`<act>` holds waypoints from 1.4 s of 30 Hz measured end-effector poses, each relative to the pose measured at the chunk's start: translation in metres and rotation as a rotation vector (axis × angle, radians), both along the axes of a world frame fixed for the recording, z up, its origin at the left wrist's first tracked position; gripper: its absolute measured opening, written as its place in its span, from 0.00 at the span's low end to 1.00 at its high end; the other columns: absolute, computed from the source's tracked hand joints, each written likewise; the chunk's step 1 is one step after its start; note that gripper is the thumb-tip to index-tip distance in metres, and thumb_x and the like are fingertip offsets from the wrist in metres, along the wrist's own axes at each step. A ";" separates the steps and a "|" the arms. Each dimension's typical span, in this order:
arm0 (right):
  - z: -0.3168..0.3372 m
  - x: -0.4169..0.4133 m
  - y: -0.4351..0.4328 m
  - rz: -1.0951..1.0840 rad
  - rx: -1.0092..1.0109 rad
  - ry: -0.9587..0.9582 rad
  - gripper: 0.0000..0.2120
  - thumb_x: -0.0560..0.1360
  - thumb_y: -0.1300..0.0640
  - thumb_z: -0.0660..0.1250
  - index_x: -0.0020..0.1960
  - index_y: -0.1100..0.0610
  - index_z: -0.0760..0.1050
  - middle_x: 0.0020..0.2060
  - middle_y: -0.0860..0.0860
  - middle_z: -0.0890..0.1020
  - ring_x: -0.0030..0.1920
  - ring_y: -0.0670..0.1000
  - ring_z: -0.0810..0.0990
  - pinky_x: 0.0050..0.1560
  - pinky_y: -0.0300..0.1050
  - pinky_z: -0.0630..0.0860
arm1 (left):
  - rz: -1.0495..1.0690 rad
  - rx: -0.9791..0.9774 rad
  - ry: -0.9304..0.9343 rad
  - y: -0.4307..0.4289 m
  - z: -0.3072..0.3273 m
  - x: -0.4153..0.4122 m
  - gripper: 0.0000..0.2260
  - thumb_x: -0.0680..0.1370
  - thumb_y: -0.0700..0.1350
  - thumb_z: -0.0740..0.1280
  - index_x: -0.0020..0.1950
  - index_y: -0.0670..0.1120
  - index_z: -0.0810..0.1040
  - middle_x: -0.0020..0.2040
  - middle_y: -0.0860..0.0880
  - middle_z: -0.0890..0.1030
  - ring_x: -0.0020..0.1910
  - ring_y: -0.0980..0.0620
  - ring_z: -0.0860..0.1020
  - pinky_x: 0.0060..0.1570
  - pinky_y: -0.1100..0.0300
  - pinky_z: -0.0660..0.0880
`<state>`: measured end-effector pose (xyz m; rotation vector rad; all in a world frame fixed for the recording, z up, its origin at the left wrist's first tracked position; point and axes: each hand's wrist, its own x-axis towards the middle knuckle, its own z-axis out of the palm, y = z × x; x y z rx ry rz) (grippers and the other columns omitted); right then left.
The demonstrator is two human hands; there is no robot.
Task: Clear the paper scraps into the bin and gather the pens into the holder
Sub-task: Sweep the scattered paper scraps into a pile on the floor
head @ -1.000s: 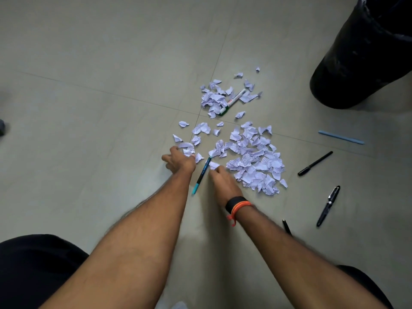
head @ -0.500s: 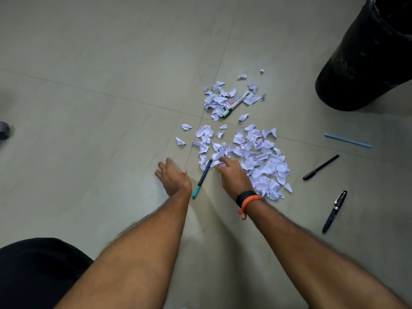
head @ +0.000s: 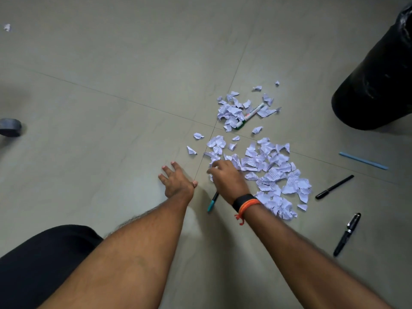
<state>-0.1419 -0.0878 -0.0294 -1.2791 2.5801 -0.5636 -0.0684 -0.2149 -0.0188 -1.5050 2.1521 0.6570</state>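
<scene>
White paper scraps (head: 275,175) lie in a big pile on the tiled floor, with a smaller pile (head: 231,111) beyond it around a white marker with a green cap (head: 250,114). My right hand (head: 227,180), with a black and orange wristband, curls its fingers around scraps at the big pile's left edge. It covers most of a teal pen (head: 212,203). My left hand (head: 177,181) rests flat on the bare floor to the left, fingers spread, holding nothing. The black bin (head: 379,85) stands at the far right.
Right of the pile lie a black pen (head: 334,186), a black fountain pen (head: 346,234) and a light blue pen (head: 363,161). A grey round object (head: 10,127) sits at the left edge. One stray scrap (head: 6,27) lies far left. My dark-clothed knee (head: 40,264) is at bottom left.
My left hand has let go, opened and slid left off the scraps. My right hand has moved forward over the teal pen and closed on scraps at the pile's edge.
</scene>
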 end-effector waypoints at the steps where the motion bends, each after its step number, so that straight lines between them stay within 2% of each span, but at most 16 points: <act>1: -0.003 0.000 -0.008 0.099 0.078 0.007 0.13 0.69 0.69 0.67 0.52 0.59 0.80 0.53 0.56 0.78 0.56 0.59 0.75 0.43 0.49 0.77 | 0.006 0.002 -0.008 0.001 0.001 -0.002 0.46 0.74 0.52 0.72 0.79 0.49 0.43 0.80 0.44 0.45 0.78 0.39 0.46 0.67 0.45 0.67; 3: -0.008 -0.011 -0.016 0.195 0.216 0.010 0.13 0.71 0.70 0.64 0.54 0.61 0.77 0.55 0.56 0.75 0.60 0.58 0.71 0.46 0.52 0.77 | 0.013 0.007 -0.015 0.001 0.001 -0.004 0.46 0.74 0.51 0.72 0.79 0.49 0.43 0.80 0.44 0.44 0.78 0.39 0.45 0.68 0.47 0.66; 5: -0.012 -0.030 -0.016 0.150 0.282 0.010 0.13 0.71 0.72 0.61 0.53 0.64 0.76 0.54 0.58 0.75 0.59 0.60 0.70 0.50 0.53 0.76 | 0.022 0.016 -0.013 -0.001 0.000 -0.005 0.46 0.74 0.50 0.72 0.79 0.49 0.42 0.80 0.44 0.43 0.78 0.38 0.45 0.67 0.46 0.67; 9: -0.009 -0.061 -0.021 -0.032 0.152 0.147 0.07 0.68 0.67 0.64 0.44 0.61 0.78 0.47 0.59 0.78 0.50 0.61 0.73 0.42 0.54 0.78 | 0.025 0.023 -0.028 -0.003 -0.001 -0.007 0.47 0.73 0.50 0.73 0.79 0.50 0.42 0.80 0.46 0.42 0.78 0.38 0.45 0.64 0.46 0.70; 11: -0.008 -0.062 -0.040 0.031 0.030 0.222 0.07 0.66 0.63 0.66 0.42 0.58 0.79 0.45 0.57 0.80 0.46 0.60 0.75 0.42 0.51 0.78 | 0.042 0.028 -0.031 -0.003 0.001 -0.009 0.47 0.73 0.48 0.74 0.79 0.50 0.42 0.80 0.46 0.42 0.78 0.38 0.45 0.63 0.46 0.71; 15: -0.022 -0.050 -0.090 0.350 -0.008 0.223 0.09 0.66 0.64 0.69 0.45 0.58 0.81 0.53 0.59 0.81 0.53 0.61 0.78 0.47 0.51 0.78 | 0.068 0.031 -0.049 -0.004 0.000 -0.015 0.48 0.72 0.44 0.75 0.79 0.52 0.43 0.80 0.46 0.43 0.77 0.36 0.46 0.63 0.46 0.71; 18: -0.030 -0.058 -0.089 0.428 0.119 0.273 0.04 0.65 0.65 0.69 0.39 0.59 0.81 0.42 0.56 0.83 0.46 0.60 0.80 0.41 0.49 0.79 | -0.033 0.054 -0.118 -0.013 0.002 -0.024 0.52 0.70 0.46 0.76 0.78 0.57 0.39 0.79 0.43 0.42 0.74 0.35 0.61 0.68 0.44 0.67; 20: -0.027 -0.072 -0.070 0.342 0.154 0.295 0.04 0.65 0.67 0.67 0.36 0.59 0.79 0.35 0.56 0.81 0.42 0.59 0.80 0.37 0.48 0.78 | -0.112 0.050 -0.167 -0.017 0.002 -0.031 0.54 0.69 0.47 0.77 0.78 0.57 0.38 0.79 0.41 0.41 0.66 0.39 0.73 0.72 0.41 0.59; 22: -0.023 -0.084 -0.045 0.242 0.143 0.320 0.03 0.66 0.63 0.69 0.33 0.59 0.79 0.34 0.55 0.81 0.41 0.59 0.79 0.35 0.47 0.76 | -0.123 0.028 -0.169 -0.019 -0.004 -0.035 0.53 0.70 0.45 0.76 0.78 0.57 0.38 0.79 0.40 0.41 0.62 0.40 0.76 0.73 0.39 0.55; 25: -0.014 -0.100 -0.026 0.142 0.031 0.340 0.04 0.68 0.58 0.71 0.37 0.58 0.81 0.43 0.55 0.83 0.47 0.58 0.80 0.39 0.45 0.77 | -0.057 0.033 -0.143 -0.020 -0.015 -0.035 0.50 0.73 0.39 0.72 0.77 0.60 0.36 0.79 0.44 0.38 0.71 0.30 0.63 0.66 0.39 0.66; 27: -0.010 -0.119 -0.042 0.001 -0.017 0.242 0.07 0.71 0.59 0.69 0.47 0.59 0.81 0.53 0.57 0.81 0.56 0.59 0.78 0.47 0.48 0.80 | -0.044 0.033 -0.138 -0.022 -0.020 -0.034 0.50 0.75 0.37 0.71 0.76 0.61 0.35 0.79 0.47 0.37 0.73 0.24 0.51 0.58 0.42 0.74; 30: -0.003 -0.161 -0.075 -0.234 0.026 0.003 0.20 0.76 0.56 0.63 0.67 0.58 0.70 0.69 0.60 0.68 0.71 0.59 0.65 0.67 0.53 0.70 | -0.058 0.008 -0.143 -0.023 -0.025 -0.033 0.49 0.75 0.37 0.71 0.76 0.61 0.35 0.79 0.47 0.37 0.73 0.23 0.48 0.55 0.44 0.76; 32: -0.001 -0.190 -0.090 -0.300 0.073 -0.065 0.26 0.77 0.52 0.62 0.73 0.54 0.62 0.73 0.61 0.60 0.74 0.61 0.58 0.71 0.55 0.63 | -0.063 0.011 -0.148 -0.024 -0.029 -0.033 0.50 0.75 0.38 0.71 0.76 0.61 0.35 0.79 0.47 0.37 0.73 0.24 0.48 0.55 0.44 0.76; 34: -0.004 -0.212 -0.098 -0.325 0.148 -0.181 0.30 0.77 0.46 0.61 0.76 0.51 0.56 0.75 0.61 0.55 0.75 0.63 0.52 0.71 0.57 0.60 | -0.061 0.003 -0.150 -0.025 -0.032 -0.033 0.50 0.75 0.38 0.72 0.76 0.61 0.35 0.79 0.46 0.38 0.73 0.23 0.48 0.55 0.44 0.76; 36: -0.012 -0.221 -0.101 -0.345 0.198 -0.266 0.31 0.77 0.43 0.60 0.76 0.51 0.55 0.74 0.62 0.56 0.74 0.64 0.53 0.70 0.59 0.60 | -0.065 -0.017 -0.154 -0.026 -0.035 -0.034 0.50 0.75 0.37 0.71 0.76 0.61 0.35 0.79 0.46 0.38 0.73 0.23 0.48 0.54 0.44 0.76; 42: -0.032 -0.172 -0.113 -0.196 0.183 -0.152 0.23 0.77 0.49 0.61 0.67 0.60 0.68 0.67 0.61 0.68 0.67 0.62 0.65 0.69 0.53 0.63 | -0.082 -0.023 -0.177 -0.024 -0.036 -0.035 0.50 0.75 0.37 0.72 0.76 0.59 0.34 0.79 0.44 0.38 0.73 0.24 0.50 0.54 0.45 0.77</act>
